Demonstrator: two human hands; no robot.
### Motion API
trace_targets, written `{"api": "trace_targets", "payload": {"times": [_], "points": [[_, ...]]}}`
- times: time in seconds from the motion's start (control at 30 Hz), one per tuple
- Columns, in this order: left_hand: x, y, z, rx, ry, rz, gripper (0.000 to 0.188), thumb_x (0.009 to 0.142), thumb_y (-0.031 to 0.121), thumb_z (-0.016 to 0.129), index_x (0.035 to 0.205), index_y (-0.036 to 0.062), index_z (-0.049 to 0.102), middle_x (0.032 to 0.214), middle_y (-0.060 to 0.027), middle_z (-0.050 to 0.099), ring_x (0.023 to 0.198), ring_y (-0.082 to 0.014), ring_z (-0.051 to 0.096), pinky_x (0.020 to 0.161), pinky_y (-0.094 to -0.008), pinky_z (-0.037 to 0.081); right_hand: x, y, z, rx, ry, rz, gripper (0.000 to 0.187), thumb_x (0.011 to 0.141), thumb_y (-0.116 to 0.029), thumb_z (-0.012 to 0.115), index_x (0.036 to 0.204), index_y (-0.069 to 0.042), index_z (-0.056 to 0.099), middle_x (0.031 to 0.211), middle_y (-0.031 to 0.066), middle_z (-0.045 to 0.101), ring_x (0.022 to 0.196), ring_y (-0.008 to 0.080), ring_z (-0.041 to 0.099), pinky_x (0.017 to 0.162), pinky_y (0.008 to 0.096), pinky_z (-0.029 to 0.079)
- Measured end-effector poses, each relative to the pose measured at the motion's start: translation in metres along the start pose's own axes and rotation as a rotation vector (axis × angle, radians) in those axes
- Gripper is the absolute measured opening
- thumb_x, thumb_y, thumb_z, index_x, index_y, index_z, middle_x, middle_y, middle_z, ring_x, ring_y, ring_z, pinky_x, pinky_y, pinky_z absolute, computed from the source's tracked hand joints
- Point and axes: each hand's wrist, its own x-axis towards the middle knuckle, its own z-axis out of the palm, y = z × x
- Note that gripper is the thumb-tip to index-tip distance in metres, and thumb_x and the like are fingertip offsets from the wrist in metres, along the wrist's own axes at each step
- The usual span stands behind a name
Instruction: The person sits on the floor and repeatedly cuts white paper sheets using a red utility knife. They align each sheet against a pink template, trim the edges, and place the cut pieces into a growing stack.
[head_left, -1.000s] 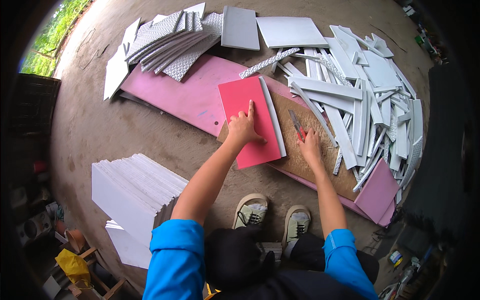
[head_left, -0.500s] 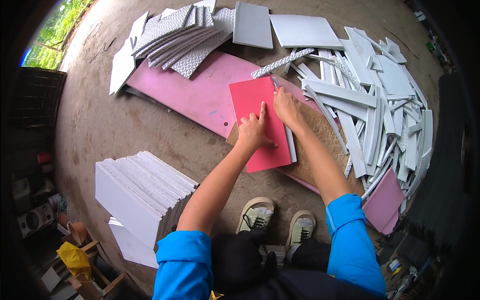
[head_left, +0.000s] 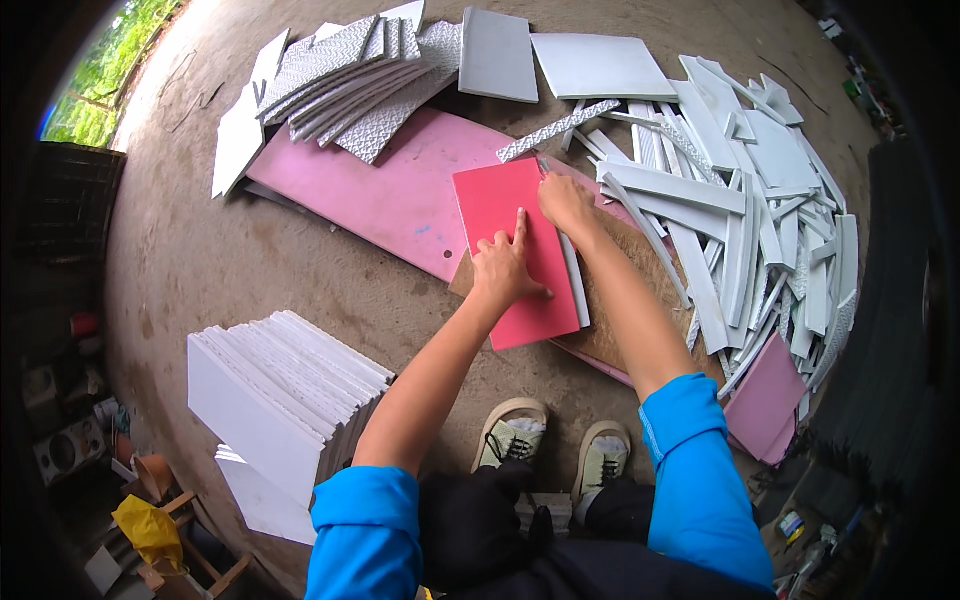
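Spread fingers (head_left: 520, 228) of the left hand (head_left: 500, 268) lie flat on a bright red rectangular panel (head_left: 488, 195), the index pointing away from the body, the thumb stretched out to the right, the others partly bent. From my remote view, looking down from the head, I see the right hand (head_left: 567, 204) at the panel's far right edge, its fingers clamped on a slim cutter (head_left: 544, 168); most of it is hidden, and only a narrow tip shows beyond the knuckles. I cannot tell whether the blade touches anything.

The red panel sits near the middle of my view, slightly tilted. Along its right side a strip of a flat white sheet (head_left: 577, 284) shows from underneath. Both rest over a rough brown board (head_left: 652, 285), which lies on a long pink board (head_left: 365, 185) running diagonally across the bare grey-brown floor (head_left: 320, 275).

On the pink board's far left end I see a fanned pile of white pieces with an embossed pattern (head_left: 345, 75). To the right of the right hand spreads a loose heap of long white strips and offcuts (head_left: 725, 210). Nearer the body, left of the left forearm, a neat stack of thick white sheets (head_left: 265, 385) stands on the floor. Two pale lace-up shoes (head_left: 515, 435) show below the panel, between the blue sleeves (head_left: 365, 525).
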Motion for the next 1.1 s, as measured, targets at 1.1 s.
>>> {"api": "trace_targets", "payload": {"times": [1.1], "points": [[0.005, -0.004, 0.002, 0.083, -0.052, -0.076, 0.137, 0.041, 0.058, 0.081, 0.144, 0.0159, 0.000, 0.108, -0.0178, 0.052, 0.093, -0.0370, 0.056, 0.077, -0.0437, 0.049, -0.193, 0.045, -0.038, 0.137, -0.008, 0.083, 0.032, 0.091, -0.028, 0.040, 0.096, 0.000, 0.053, 0.077, 0.0244, 0.062, 0.076, 0.0413, 0.060, 0.070, 0.0505, 0.047]]}}
